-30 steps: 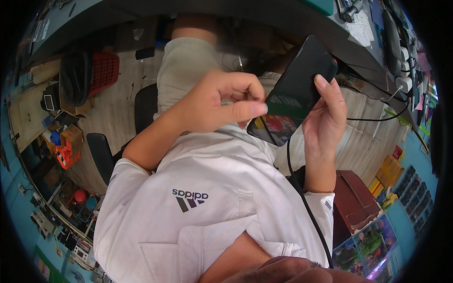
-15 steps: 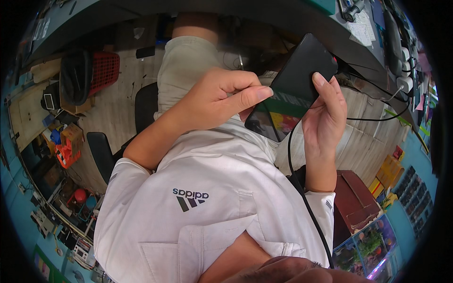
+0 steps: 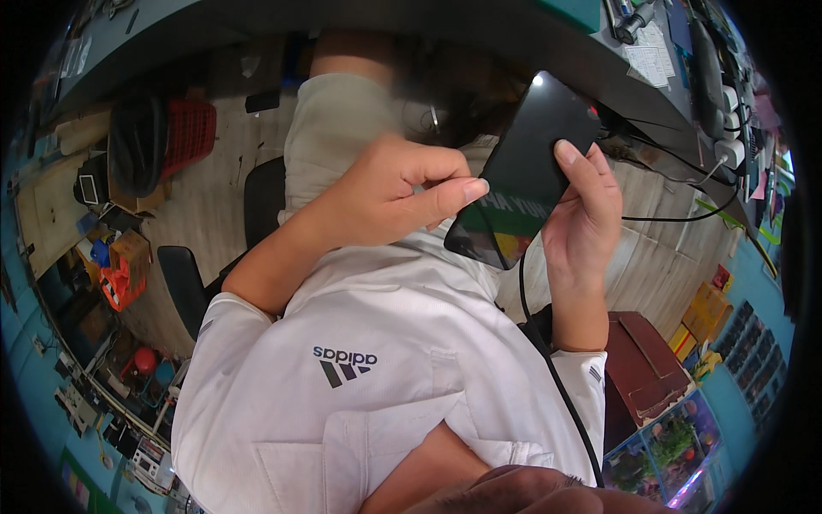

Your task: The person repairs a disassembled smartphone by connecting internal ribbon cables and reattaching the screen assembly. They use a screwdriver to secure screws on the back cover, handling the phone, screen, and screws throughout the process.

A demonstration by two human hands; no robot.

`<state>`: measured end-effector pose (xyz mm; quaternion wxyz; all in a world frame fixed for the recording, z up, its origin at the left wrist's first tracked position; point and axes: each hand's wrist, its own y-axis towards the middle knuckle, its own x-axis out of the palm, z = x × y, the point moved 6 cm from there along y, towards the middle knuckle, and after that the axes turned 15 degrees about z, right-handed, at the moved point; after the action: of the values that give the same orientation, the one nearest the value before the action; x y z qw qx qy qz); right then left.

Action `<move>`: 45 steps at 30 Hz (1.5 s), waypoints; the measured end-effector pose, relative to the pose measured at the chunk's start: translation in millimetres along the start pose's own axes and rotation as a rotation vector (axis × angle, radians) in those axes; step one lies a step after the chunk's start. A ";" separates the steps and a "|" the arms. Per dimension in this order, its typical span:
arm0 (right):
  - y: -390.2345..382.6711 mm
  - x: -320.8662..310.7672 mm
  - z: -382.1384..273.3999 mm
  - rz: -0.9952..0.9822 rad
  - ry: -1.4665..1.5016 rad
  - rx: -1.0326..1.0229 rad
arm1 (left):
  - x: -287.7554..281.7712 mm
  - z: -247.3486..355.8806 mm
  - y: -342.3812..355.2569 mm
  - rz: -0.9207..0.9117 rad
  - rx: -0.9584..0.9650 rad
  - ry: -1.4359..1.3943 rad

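Observation:
A black smartphone (image 3: 533, 146) with a glossy dark face is tilted between my hands, above my lap. Colourful reflections cover its near end, and a bright glint shows at its far corner. My right hand (image 3: 586, 201) grips the right edge, thumb lying on the face and fingers behind. At the left edge, the thumb and curled fingers of my left hand (image 3: 415, 193) close on the phone; the fingertips underneath are hidden. A black cable (image 3: 548, 343) passes by the phone's near end and down along my shirt.
Ahead runs a dark desk edge (image 3: 257, 30), with papers (image 3: 651, 56) and a white power strip (image 3: 730, 128) at the right. A red and black basket (image 3: 184, 133) stands on the floor at left. A chair armrest (image 3: 181, 287) is beside my left elbow, a dark red box (image 3: 646, 368) behind my right.
The phone has shifted slightly left and tilted, and a glint now shows at its far corner. My right hand has moved a little left with it; both hands keep their places on it.

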<state>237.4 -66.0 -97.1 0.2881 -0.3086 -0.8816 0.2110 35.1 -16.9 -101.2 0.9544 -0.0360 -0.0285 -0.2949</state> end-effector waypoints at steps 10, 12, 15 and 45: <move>-17.3 7.9 0.4 -0.094 -0.089 -0.099 | -4.6 12.2 3.6 0.232 0.099 0.031; -19.8 9.4 -3.3 -0.123 -0.082 -0.136 | -3.7 11.8 2.7 0.322 0.101 -0.055; -25.3 9.8 -4.4 -0.135 -0.115 -0.196 | -6.5 9.9 1.1 0.348 0.087 -0.073; -39.7 13.8 -8.8 -0.312 -0.350 -0.429 | -3.1 36.1 11.4 0.367 0.075 -0.195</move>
<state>217.4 -83.8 -63.4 0.0892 -0.1822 -0.9789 0.0235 37.7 -2.8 -66.0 0.9855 -0.0334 -0.1245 -0.1100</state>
